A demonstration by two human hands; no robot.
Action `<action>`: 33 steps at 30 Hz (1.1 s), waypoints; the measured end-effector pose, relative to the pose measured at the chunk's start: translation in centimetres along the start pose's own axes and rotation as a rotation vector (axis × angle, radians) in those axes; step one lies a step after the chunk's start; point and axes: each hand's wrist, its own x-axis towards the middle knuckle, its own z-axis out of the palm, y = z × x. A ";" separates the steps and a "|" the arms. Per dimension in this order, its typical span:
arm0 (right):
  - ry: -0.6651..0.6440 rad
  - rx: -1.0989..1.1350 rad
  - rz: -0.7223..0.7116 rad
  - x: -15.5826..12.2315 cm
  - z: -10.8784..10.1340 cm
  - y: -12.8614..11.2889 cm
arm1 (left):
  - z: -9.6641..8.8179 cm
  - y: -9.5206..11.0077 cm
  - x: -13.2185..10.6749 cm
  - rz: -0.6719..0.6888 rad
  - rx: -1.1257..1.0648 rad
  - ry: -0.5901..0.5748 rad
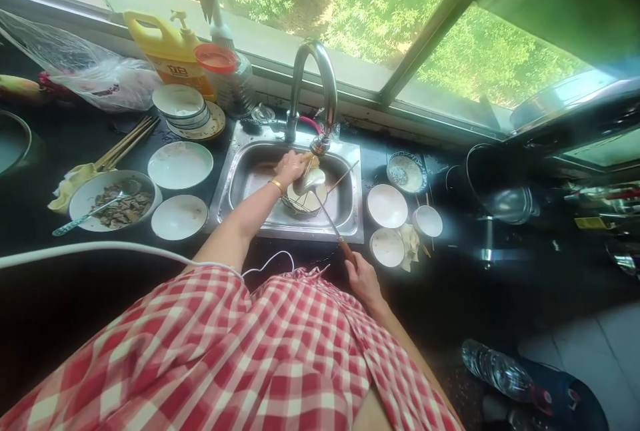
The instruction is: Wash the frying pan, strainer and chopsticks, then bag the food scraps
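My right hand is closed around the wooden handle of a metal spatula, near the sink's front edge. Its shiny head lies under the faucet; whether it is flat or ladle-shaped is hard to make out. My left hand, a gold bangle at its wrist, is closed on a yellowish scrub sponge against that head. Below them a pale bowl sits in the steel sink, with thin sticks or wires across it. A long thin stick leans toward the sink's right side.
Left of the sink are white bowls, stacked bowls, chopsticks and a food bowl with a spoon. More bowls and a cloth lie right. Behind stand a yellow jug and a jar. A white cable crosses the front.
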 end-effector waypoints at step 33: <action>-0.108 0.139 0.135 6.5 -0.2 -7.0 | -1.5 2.0 -5.9 0.432 0.303 -0.037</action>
